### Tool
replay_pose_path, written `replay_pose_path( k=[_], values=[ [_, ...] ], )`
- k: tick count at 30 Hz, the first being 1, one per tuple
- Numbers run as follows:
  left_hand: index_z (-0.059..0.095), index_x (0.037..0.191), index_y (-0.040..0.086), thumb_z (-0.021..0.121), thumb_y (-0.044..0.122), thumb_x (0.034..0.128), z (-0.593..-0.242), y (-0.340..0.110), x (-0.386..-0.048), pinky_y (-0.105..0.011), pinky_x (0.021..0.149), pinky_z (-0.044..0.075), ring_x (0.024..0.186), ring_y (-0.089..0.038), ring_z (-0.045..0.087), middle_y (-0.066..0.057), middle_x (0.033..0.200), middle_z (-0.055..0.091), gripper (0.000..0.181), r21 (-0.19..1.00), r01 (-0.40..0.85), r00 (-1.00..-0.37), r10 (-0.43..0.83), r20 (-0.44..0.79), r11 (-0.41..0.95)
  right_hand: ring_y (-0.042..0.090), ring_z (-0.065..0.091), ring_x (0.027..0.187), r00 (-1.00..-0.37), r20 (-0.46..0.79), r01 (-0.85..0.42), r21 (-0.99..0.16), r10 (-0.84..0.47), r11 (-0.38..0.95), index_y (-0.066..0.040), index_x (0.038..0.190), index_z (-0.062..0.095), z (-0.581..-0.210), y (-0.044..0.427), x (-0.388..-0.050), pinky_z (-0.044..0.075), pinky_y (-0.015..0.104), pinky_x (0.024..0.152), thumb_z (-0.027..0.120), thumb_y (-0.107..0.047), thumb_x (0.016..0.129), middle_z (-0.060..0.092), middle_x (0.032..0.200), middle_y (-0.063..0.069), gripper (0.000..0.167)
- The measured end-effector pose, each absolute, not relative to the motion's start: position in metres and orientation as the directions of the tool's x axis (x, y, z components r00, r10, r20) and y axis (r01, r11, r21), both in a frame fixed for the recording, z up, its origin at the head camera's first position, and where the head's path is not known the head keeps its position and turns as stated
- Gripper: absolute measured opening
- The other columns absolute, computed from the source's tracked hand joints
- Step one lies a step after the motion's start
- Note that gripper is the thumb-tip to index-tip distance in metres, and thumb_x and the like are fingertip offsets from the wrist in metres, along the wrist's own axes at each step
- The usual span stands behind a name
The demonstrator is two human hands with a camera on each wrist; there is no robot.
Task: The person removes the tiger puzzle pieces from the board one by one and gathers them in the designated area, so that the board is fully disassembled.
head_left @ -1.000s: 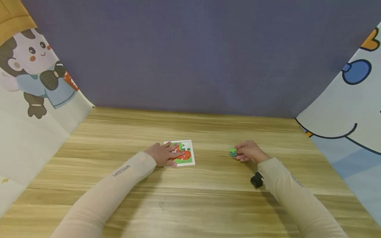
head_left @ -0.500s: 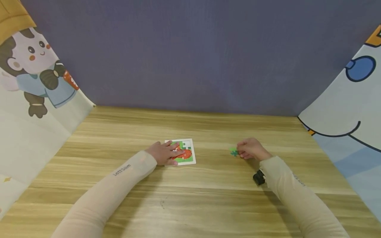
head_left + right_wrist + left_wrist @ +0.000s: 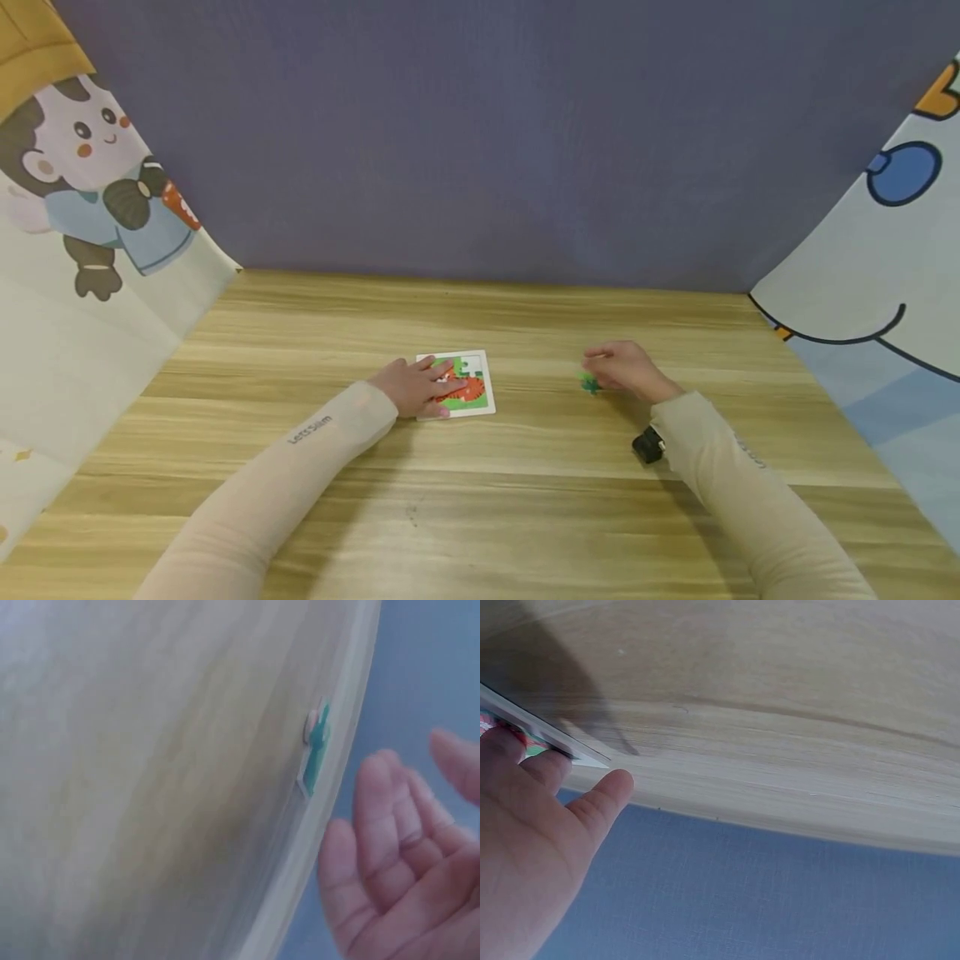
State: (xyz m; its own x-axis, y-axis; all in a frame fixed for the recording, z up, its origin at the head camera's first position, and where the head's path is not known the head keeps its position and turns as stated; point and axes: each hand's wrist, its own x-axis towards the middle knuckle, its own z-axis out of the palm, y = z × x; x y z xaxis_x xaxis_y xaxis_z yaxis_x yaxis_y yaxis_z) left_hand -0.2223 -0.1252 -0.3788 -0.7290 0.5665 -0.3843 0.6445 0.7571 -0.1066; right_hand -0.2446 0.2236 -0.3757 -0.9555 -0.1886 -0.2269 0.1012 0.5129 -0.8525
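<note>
My left hand (image 3: 411, 389) rests with spread fingers on a small square jigsaw puzzle (image 3: 489, 392) with a white border. An orange striped animal on green shows between the fingers, and the puzzle's upper right corner is bare white. In the left wrist view, fingertips (image 3: 551, 766) touch the puzzle's face. A green puzzle piece (image 3: 590, 386) lies flat on the table to the right. Above it hovers my right hand (image 3: 628, 369), partly covering it in the head view. The right wrist view shows the piece (image 3: 317, 746) apart from the loosely bent fingers, which hold nothing.
The wood-grain table (image 3: 487, 500) meets a dark blue-grey panel (image 3: 480, 150) at the back. Printed cartoon panels stand at the left (image 3: 112, 208) and right (image 3: 847, 317). A small black device (image 3: 648, 446) sits at my right wrist.
My right hand has let go of the green puzzle piece and lifted slightly above it. My left hand has stayed on the puzzle.
</note>
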Motion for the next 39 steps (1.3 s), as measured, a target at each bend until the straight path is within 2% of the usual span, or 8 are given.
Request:
replay_pose_path(
  k=[4,6,10,15,19,24,31,39],
  values=[
    [0.023,0.154,0.031,0.037,0.054,0.0983,-0.378,-0.124,-0.222,-0.05,0.105,0.035,0.144,-0.028,0.02,-0.003,0.16,0.014,0.062,-0.1,0.637,-0.731,0.558,-0.392,0.764,0.014,0.062,0.071,-0.953,-0.15,-0.042,-0.795,-0.264,0.606,0.012,0.127,0.054,-0.377,0.22,-0.247,0.053,0.027,0.068,0.063,-0.018,0.093,0.067,0.099,0.015,0.046],
    [0.023,0.154,0.031,0.038,0.054,0.0981,-0.379,-0.124,-0.223,-0.05,0.105,0.034,0.144,-0.028,0.02,-0.003,0.16,0.014,0.062,-0.105,0.633,-0.735,0.554,-0.392,0.767,0.018,0.064,0.073,-0.946,-0.115,-0.11,-0.767,-0.304,0.632,0.01,0.126,0.056,-0.378,0.217,-0.248,0.053,0.03,0.067,0.062,-0.018,0.093,0.068,0.098,0.017,0.044],
    [0.022,0.153,0.034,0.038,0.056,0.0971,-0.384,-0.123,-0.223,-0.05,0.107,0.033,0.144,-0.027,0.019,0.0,0.16,0.013,0.062,-0.105,0.621,-0.742,0.541,-0.395,0.776,0.02,0.062,0.071,-0.924,-0.096,-0.187,-0.73,-0.37,0.657,0.008,0.126,0.057,-0.381,0.21,-0.247,0.05,0.032,0.061,0.062,-0.016,0.094,0.068,0.091,0.012,0.04],
    [0.024,0.153,0.031,0.042,0.054,0.0965,-0.392,-0.125,-0.222,-0.054,0.108,0.028,0.144,-0.029,0.017,-0.002,0.16,0.015,0.064,-0.018,0.599,-0.743,0.547,-0.386,0.801,0.019,0.06,0.068,-0.905,-0.076,-0.25,-0.702,-0.419,0.667,0.008,0.122,0.06,-0.385,0.202,-0.244,0.048,0.031,0.057,0.063,-0.014,0.092,0.066,0.089,0.008,0.037],
    [0.028,0.153,0.026,0.046,0.051,0.0961,-0.39,-0.126,-0.223,-0.058,0.109,0.024,0.144,-0.031,0.016,-0.004,0.159,0.019,0.065,0.043,0.582,-0.749,0.556,-0.362,0.812,0.017,0.061,0.072,-0.893,-0.044,-0.293,-0.699,-0.447,0.653,0.008,0.12,0.061,-0.384,0.197,-0.245,0.05,0.031,0.061,0.064,-0.012,0.092,0.066,0.089,0.008,0.035],
    [0.027,0.153,0.022,0.048,0.053,0.0951,-0.382,-0.125,-0.224,-0.057,0.11,0.022,0.145,-0.031,0.014,-0.008,0.159,0.015,0.069,0.035,0.57,-0.761,0.544,-0.354,0.821,0.015,0.06,0.076,-0.877,-0.049,-0.314,-0.694,-0.478,0.648,0.008,0.121,0.061,-0.38,0.191,-0.249,0.051,0.031,0.067,0.064,-0.013,0.092,0.066,0.09,0.007,0.035],
    [0.022,0.154,0.023,0.047,0.054,0.0946,-0.379,-0.123,-0.224,-0.055,0.112,0.021,0.145,-0.03,0.011,-0.006,0.16,0.011,0.072,0.009,0.555,-0.767,0.515,-0.381,0.832,0.015,0.057,0.075,-0.868,-0.041,-0.35,-0.657,-0.495,0.668,0.006,0.119,0.064,-0.377,0.173,-0.252,0.048,0.03,0.065,0.066,-0.011,0.09,0.066,0.089,0.008,0.034],
    [0.019,0.155,0.025,0.046,0.056,0.0943,-0.382,-0.124,-0.227,-0.055,0.112,0.021,0.146,-0.029,0.011,-0.004,0.161,0.009,0.073,0.008,0.542,-0.766,0.497,-0.407,0.841,0.009,0.057,0.067,-0.823,-0.068,-0.449,-0.528,-0.563,0.721,0.001,0.12,0.065,-0.374,0.15,-0.253,0.048,0.027,0.062,0.068,-0.013,0.09,0.067,0.088,0.004,0.033]
  ],
)
